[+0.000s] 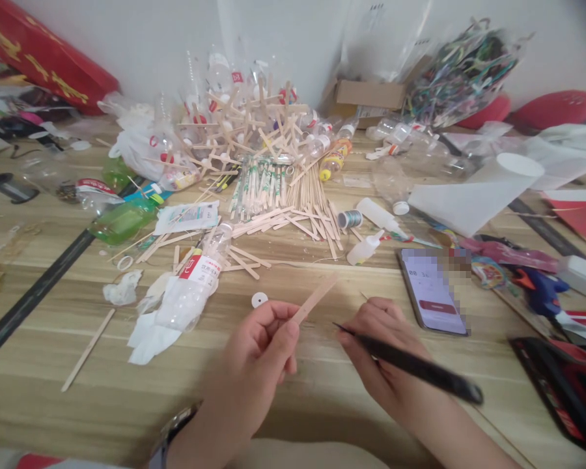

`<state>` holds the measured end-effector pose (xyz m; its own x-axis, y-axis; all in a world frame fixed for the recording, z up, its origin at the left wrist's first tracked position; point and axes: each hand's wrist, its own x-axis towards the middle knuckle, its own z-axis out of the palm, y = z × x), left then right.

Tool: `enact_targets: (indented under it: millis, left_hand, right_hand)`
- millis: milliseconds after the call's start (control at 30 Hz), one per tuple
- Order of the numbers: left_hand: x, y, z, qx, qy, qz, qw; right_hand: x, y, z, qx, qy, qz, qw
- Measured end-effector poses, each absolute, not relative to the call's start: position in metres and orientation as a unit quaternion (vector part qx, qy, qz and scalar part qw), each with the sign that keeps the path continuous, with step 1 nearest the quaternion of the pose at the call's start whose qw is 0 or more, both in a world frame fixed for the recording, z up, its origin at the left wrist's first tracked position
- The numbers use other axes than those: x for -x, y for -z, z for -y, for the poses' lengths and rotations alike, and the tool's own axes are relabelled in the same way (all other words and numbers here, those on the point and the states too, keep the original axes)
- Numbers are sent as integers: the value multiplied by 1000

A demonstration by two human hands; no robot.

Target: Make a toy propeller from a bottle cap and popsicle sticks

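A flat wooden stick is pinched between the thumb and fingers of my left hand, its free end pointing up and to the right. To the right, my right hand grips a black pen-like tool, whose thin dark tip points left toward the stick without touching it. A small white disc lies on the table just behind my left hand. Another flat stick rests alone on the left.
An empty plastic bottle lies left of centre on white tissue. Behind are piled sticks and bottles. A phone is at the right, with glue bottles, a thread spool and a white paper cone beyond.
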<state>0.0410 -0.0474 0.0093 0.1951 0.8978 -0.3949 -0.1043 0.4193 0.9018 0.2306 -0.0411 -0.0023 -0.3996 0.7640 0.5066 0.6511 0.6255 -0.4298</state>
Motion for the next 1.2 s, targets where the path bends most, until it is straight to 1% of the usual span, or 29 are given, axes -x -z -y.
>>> enact_targets:
  millis: [200, 333, 467, 667, 800, 867, 933, 1033, 1100, 1133, 1167, 1200]
  left_hand:
    - [-47, -11, 56, -501, -322, -555, 581]
    - [-47, -9, 61, -547, -324, -560, 532]
    - [-48, -6, 60, -596, -336, -551, 478]
    - [-45, -2, 61, -667, -309, -566, 374]
    - [-42, 3, 65, -716, -302, -556, 294]
    - [-42, 4, 66, -745, -306, -542, 239]
    - [-43, 3, 66, -770, -317, -524, 176]
    - [-46, 3, 64, -798, -332, -495, 85]
    - [-48, 4, 61, -812, -334, -477, 36]
    - [-49, 5, 60, -817, -335, -469, 18]
    - [-49, 6, 59, -822, -336, -461, 4]
    - [-50, 7, 59, -824, -338, -455, -6]
  right_hand:
    - [-221, -1, 46, 434, 20, 844, 314]
    - [-216, -3, 46, 444, 56, 848, 284]
    - [-214, -4, 47, 451, 65, 847, 274]
    - [-214, -4, 47, 453, 73, 849, 263]
    - [-214, -1, 47, 452, 54, 849, 271]
    - [-214, 1, 47, 450, 16, 848, 281]
    - [-214, 2, 46, 449, -49, 839, 305]
    - [-212, 1, 46, 474, -207, 786, 340]
    - [-212, 1, 47, 493, -359, 722, 327]
    - [-211, 1, 47, 495, -434, 688, 307]
    - [-211, 1, 47, 490, -491, 660, 289]
    - [-211, 2, 47, 486, -518, 646, 280]
